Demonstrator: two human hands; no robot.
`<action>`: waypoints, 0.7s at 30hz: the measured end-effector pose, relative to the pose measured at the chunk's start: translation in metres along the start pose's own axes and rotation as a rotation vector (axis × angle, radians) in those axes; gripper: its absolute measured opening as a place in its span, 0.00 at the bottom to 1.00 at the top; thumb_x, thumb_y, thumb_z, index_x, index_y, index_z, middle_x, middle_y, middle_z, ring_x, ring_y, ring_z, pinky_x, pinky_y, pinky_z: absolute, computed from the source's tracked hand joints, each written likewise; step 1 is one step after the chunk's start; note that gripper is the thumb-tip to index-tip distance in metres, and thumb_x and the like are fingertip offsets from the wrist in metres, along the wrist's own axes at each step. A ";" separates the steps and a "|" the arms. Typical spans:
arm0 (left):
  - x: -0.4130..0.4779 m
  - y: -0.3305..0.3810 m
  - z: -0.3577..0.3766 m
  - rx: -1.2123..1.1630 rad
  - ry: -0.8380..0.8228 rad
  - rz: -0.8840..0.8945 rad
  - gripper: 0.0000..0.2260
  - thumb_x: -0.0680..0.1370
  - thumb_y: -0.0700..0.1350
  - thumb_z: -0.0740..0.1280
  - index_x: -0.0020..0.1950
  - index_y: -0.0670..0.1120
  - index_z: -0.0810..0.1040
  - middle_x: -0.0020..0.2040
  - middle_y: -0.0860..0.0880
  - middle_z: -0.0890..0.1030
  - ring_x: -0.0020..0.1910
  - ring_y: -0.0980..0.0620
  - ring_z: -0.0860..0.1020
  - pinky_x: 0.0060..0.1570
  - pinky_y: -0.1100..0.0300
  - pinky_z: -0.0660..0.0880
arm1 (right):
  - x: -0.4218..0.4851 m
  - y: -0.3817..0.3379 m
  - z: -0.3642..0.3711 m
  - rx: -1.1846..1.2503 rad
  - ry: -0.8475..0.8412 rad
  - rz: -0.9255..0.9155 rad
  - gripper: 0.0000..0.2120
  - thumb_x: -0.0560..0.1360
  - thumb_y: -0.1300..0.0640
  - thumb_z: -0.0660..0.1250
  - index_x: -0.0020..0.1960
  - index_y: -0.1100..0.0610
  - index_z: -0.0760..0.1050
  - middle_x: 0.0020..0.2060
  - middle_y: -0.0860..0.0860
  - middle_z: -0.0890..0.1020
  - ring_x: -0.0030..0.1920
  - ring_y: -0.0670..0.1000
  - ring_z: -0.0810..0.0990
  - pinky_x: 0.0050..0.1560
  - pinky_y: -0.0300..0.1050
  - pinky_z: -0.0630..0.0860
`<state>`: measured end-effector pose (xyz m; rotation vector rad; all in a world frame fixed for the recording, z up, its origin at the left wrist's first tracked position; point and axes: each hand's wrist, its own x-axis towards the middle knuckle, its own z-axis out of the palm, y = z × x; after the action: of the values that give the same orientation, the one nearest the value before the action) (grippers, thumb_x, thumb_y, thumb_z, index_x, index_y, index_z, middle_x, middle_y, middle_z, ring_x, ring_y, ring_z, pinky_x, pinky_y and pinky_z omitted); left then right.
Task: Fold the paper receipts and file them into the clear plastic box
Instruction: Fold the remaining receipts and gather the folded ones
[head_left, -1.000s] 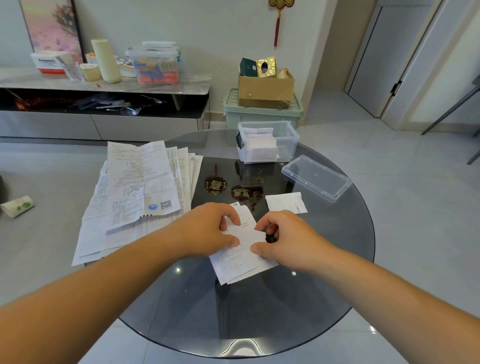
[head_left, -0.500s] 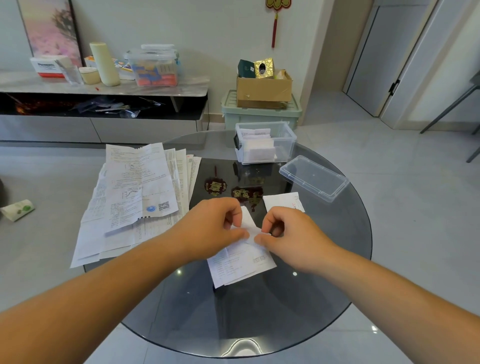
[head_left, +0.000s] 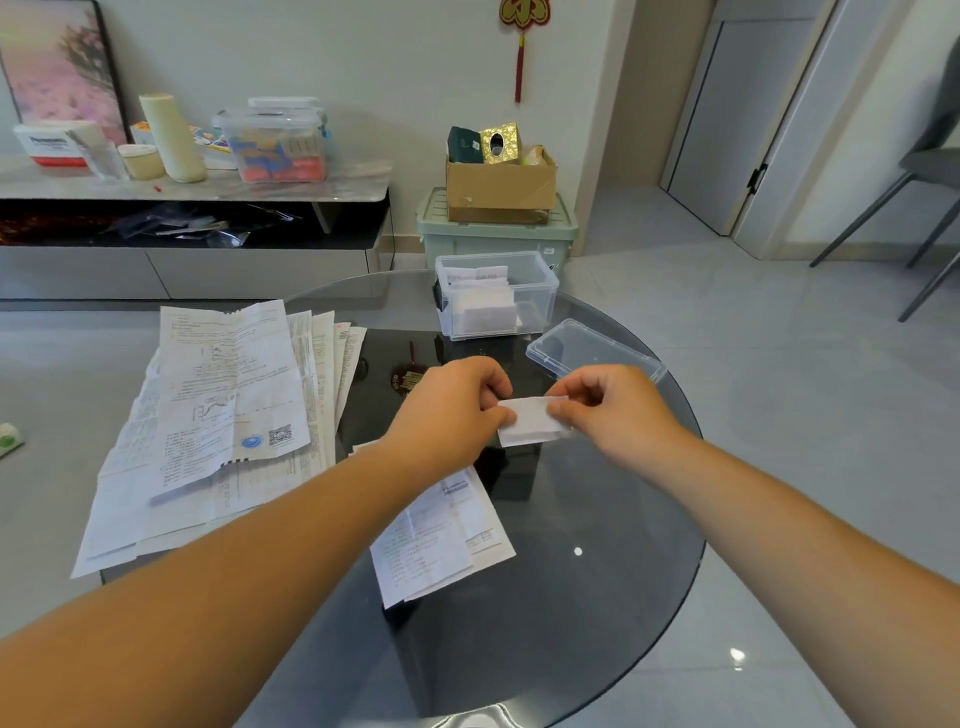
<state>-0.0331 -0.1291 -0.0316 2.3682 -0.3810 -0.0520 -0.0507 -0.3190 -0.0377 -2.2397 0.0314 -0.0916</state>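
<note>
Both my hands hold a small folded white receipt (head_left: 529, 422) above the round glass table (head_left: 597, 597). My left hand (head_left: 447, 410) pinches its left edge and my right hand (head_left: 608, 410) pinches its right edge. Beyond them stands the clear plastic box (head_left: 540, 306), open, with folded white papers inside. Its clear lid (head_left: 592, 353) lies on the table to the right of it. Under my left forearm lie a couple of unfolded receipts (head_left: 441, 540). A fanned pile of larger receipts (head_left: 218, 415) covers the table's left side.
A green storage bin (head_left: 498, 239) with a cardboard box (head_left: 501, 187) on top stands behind the table. A low sideboard (head_left: 197, 192) with jars and containers runs along the left wall. A chair (head_left: 930, 171) stands at far right.
Both hands lifted off the receipts on the table and moved up and away, now holding a small folded receipt between them. The sheets they pressed stay on the glass.
</note>
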 end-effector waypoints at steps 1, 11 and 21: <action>0.003 -0.002 0.004 0.030 0.004 -0.004 0.07 0.77 0.47 0.73 0.52 0.54 0.78 0.42 0.55 0.82 0.43 0.56 0.80 0.51 0.57 0.79 | 0.003 0.004 0.002 -0.020 -0.005 0.004 0.03 0.76 0.58 0.73 0.45 0.50 0.83 0.39 0.52 0.83 0.37 0.46 0.76 0.37 0.37 0.71; 0.008 -0.016 0.018 0.179 -0.022 0.024 0.09 0.77 0.54 0.71 0.55 0.55 0.76 0.43 0.56 0.77 0.41 0.55 0.77 0.40 0.65 0.73 | 0.009 0.027 0.014 -0.230 0.010 -0.073 0.08 0.77 0.55 0.70 0.54 0.44 0.82 0.44 0.41 0.75 0.52 0.50 0.74 0.52 0.43 0.69; 0.003 -0.018 0.018 0.339 -0.086 0.071 0.25 0.75 0.64 0.69 0.70 0.58 0.72 0.57 0.53 0.74 0.57 0.53 0.71 0.58 0.56 0.74 | 0.001 0.026 0.010 -0.328 -0.115 -0.091 0.12 0.80 0.51 0.66 0.64 0.44 0.77 0.54 0.46 0.70 0.61 0.49 0.66 0.60 0.45 0.66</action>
<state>-0.0285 -0.1293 -0.0562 2.6897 -0.5523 -0.0606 -0.0484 -0.3274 -0.0644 -2.5705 -0.1272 -0.0064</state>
